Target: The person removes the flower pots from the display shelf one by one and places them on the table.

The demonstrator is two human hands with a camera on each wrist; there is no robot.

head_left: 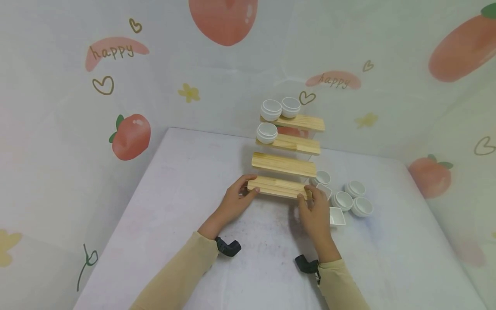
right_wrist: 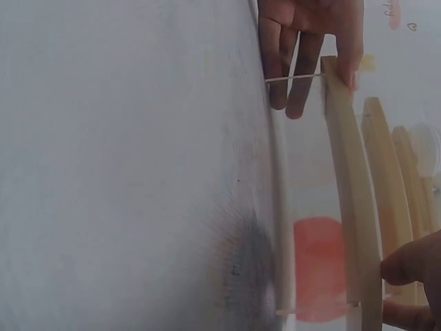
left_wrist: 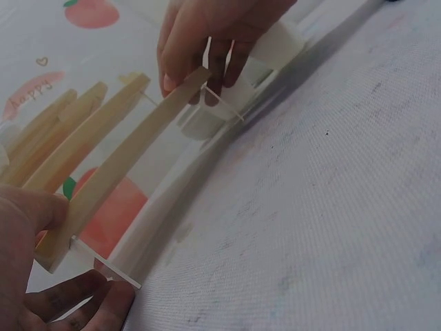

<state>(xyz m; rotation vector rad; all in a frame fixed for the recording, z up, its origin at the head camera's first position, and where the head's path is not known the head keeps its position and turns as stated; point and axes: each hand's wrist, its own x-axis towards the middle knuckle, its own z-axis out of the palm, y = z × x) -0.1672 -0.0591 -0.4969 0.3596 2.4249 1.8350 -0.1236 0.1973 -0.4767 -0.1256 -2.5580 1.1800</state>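
Observation:
A four-tier wooden display rack [head_left: 284, 165] with clear side panels stands on the table. My left hand [head_left: 234, 200] holds the left end of its lowest board [head_left: 277, 187], the thumb on the wood and other fingers down by the side panel. At the opposite end my right hand [head_left: 317, 215] grips the same board with thumb and fingers. Two white round bowls, a left one [head_left: 271, 110] and a right one [head_left: 290, 107], sit side by side on the top tier's left part. Another white bowl [head_left: 267, 133] sits at the left of the tier below.
Right of the rack stand several white round bowls [head_left: 362, 207] and white square dishes [head_left: 337, 216], some partly hidden behind my right hand. A white cloth covers the table [head_left: 248, 267]. Behind the rack hangs a fruit-printed backdrop [head_left: 240, 77].

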